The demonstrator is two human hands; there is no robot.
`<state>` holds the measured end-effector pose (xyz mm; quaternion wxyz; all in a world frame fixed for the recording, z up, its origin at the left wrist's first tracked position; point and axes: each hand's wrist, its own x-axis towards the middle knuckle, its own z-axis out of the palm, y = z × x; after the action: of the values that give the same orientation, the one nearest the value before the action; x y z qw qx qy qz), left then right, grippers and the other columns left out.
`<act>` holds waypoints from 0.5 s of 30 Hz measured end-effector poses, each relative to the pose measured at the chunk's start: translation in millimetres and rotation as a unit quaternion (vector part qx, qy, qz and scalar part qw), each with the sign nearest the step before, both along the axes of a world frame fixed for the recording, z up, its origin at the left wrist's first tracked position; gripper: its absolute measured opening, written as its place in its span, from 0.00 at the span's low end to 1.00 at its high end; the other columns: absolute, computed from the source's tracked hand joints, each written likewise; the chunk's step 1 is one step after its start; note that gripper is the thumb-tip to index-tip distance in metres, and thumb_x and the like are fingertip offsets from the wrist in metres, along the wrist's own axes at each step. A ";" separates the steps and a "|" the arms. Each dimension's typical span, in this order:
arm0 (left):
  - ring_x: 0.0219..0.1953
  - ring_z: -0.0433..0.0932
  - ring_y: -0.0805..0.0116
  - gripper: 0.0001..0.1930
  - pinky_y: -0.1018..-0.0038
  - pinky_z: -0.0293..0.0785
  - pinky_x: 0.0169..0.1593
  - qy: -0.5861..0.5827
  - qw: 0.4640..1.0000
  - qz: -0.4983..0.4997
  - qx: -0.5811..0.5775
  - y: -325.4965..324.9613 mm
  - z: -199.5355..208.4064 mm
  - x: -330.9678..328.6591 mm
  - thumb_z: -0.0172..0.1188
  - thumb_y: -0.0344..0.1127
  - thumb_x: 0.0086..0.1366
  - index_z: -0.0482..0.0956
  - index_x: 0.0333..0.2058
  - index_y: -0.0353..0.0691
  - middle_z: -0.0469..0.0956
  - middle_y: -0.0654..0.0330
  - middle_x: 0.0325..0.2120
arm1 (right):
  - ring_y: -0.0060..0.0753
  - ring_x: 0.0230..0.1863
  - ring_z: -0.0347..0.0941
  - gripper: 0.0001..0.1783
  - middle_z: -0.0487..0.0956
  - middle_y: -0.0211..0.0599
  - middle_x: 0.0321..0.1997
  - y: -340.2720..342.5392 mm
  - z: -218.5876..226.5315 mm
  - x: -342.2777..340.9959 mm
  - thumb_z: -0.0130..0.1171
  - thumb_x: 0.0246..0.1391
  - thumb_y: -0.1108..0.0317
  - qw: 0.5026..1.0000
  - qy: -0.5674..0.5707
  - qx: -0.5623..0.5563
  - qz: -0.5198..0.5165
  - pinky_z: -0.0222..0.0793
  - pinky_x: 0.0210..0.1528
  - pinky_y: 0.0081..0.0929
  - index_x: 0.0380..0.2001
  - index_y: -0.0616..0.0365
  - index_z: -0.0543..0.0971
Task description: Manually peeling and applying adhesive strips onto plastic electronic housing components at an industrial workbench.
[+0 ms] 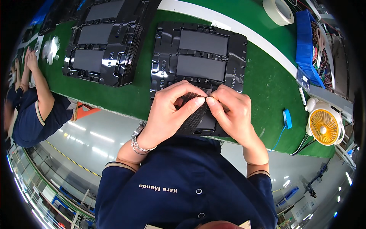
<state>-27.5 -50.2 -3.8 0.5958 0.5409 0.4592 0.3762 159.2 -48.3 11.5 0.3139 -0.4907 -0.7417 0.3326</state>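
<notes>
While both hands meet above the near part of a moulded tray, one gridded black sheet [193, 118] is held there, tilted and bowed, its lower end close to the wearer's shirt [183, 179]; judged by its bend, light, thin and flexible, liable to crease, surface grip uncertain, best taken by the edges with fingertips and little pressure. Left hand [169, 105]: thumb and forefinger pinching the sheet's upper edge, remaining fingers curled; silvery bracelet [140, 143] at the wrist. Right hand [230, 108]: thumb and forefinger drawn together just beside the left fingertips; whether they grip the sheet cannot be told, the contact being hidden. Beneath: black tray [238, 49], glossy, with a far grey panel [204, 42] and a middle grey panel [201, 67] in its recesses. Left of it: tray stack [126, 57], black, the top one likewise filled. Support: green tabletop [263, 95]. To the right: blue device [287, 118] with cord, marker [302, 97], yellow-and-white fan [324, 126], blue bin [304, 42] of wires. Far side: one tape roll [278, 11], pale. Far left: co-worker [28, 118] in dark blue, arms over the tabletop
</notes>
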 end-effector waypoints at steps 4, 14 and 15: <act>0.22 0.63 0.86 0.06 0.84 0.57 0.24 -0.052 0.998 0.007 -0.028 -3.7 -1.7 3.3 0.60 0.30 0.64 0.80 0.37 0.34 0.75 0.68 0.27 | 0.29 0.14 0.64 0.09 0.67 0.31 0.15 0.9 -1.9 0.6 0.63 0.49 0.73 0.999 0.001 0.042 0.007 0.59 0.16 0.28 0.19 0.59 0.74; 0.54 0.70 0.52 0.04 0.59 0.66 0.56 0.230 0.948 -0.172 0.137 -18.3 24.9 -33.3 0.61 0.29 0.56 0.76 0.31 0.39 0.79 0.59 0.45 | 0.22 0.17 0.62 0.08 0.69 0.31 0.16 3.1 7.0 14.5 0.60 0.51 0.74 0.991 0.112 -0.031 -0.066 0.55 0.20 0.23 0.20 0.64 0.74; 0.57 0.68 0.53 0.04 0.56 0.62 0.59 0.305 0.912 -0.196 0.190 -25.1 26.5 -33.1 0.61 0.29 0.55 0.76 0.30 0.40 0.76 0.59 0.50 | 0.21 0.17 0.62 0.08 0.68 0.30 0.16 3.8 7.4 15.2 0.59 0.51 0.74 0.990 0.113 -0.040 -0.071 0.55 0.20 0.23 0.20 0.64 0.74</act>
<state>-60.6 -75.3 22.7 0.3747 0.8114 0.4233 0.1482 174.5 -44.6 18.9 0.3982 -0.5139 -0.6508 0.3922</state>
